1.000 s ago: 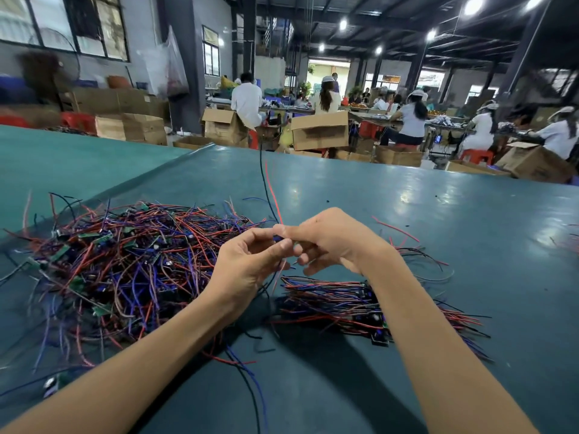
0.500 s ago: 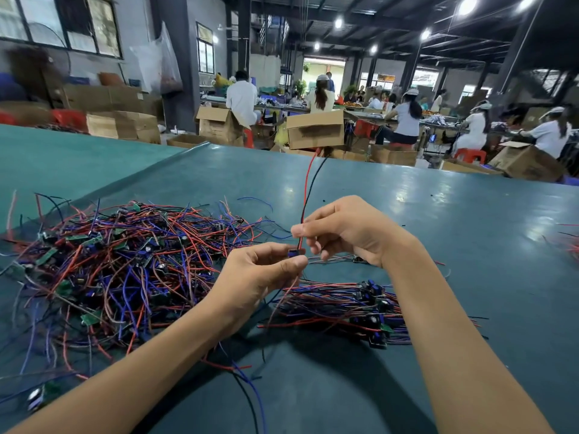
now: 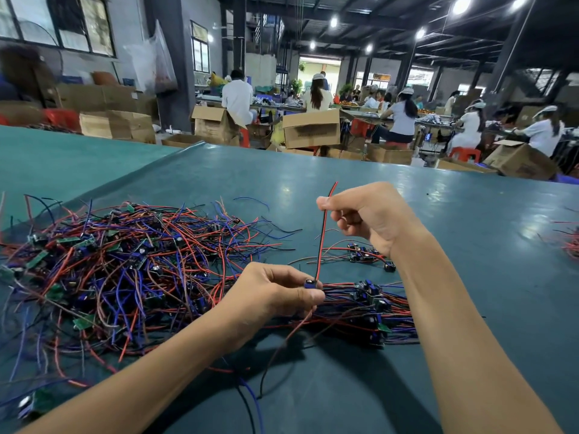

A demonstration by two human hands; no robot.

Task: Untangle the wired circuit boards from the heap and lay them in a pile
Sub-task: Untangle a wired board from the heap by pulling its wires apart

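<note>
Task judged at an early stage: heap large, pile small.
Left hand [image 3: 275, 292] pinches one wired board [image 3: 310, 284] just above the pile [image 3: 369, 308]; right hand [image 3: 366, 214] pinches its red-black wires [image 3: 322, 233], held upright. Most boards remain tangled in the heap [image 3: 125, 267] on the bench [image 3: 313, 170].

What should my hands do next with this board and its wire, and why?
Probably lay it on the pile just right of your left hand. Its red-and-black wire runs straight and free from the board your left hand pinches up to your right hand, clear of the heap.
</note>
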